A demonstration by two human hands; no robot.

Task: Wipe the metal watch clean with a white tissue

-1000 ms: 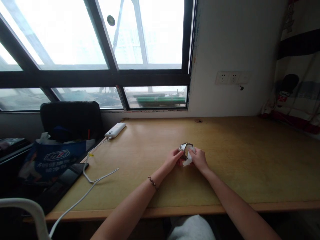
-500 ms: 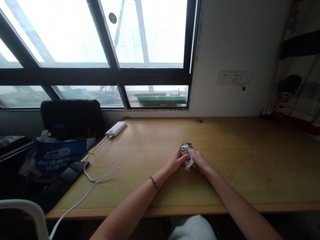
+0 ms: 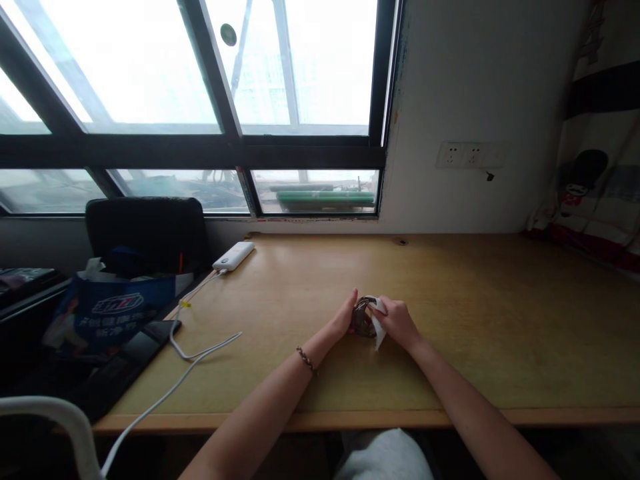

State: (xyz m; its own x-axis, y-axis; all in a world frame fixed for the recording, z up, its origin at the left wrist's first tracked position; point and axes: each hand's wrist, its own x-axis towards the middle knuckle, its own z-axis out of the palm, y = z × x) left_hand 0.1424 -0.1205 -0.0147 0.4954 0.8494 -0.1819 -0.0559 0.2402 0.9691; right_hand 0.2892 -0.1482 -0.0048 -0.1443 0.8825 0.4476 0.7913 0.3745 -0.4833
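Cupping a shiny dark object (image 3: 362, 323) against its palm, thumb lifted clear, the left hand (image 3: 344, 319) has it just rightward, while the right hand (image 3: 399, 321) pinches white tissue (image 3: 381, 333) at its opposite side, equally near, long axis unclear.

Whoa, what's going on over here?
A person's left hand holds a small, shiny silver-brown object, too small to identify, over the tan wooden table. The right hand pinches a thin white sheet, maybe tissue, at its side. A white, box-shaped device lies by the table's left edge, a thin white cable running from it.
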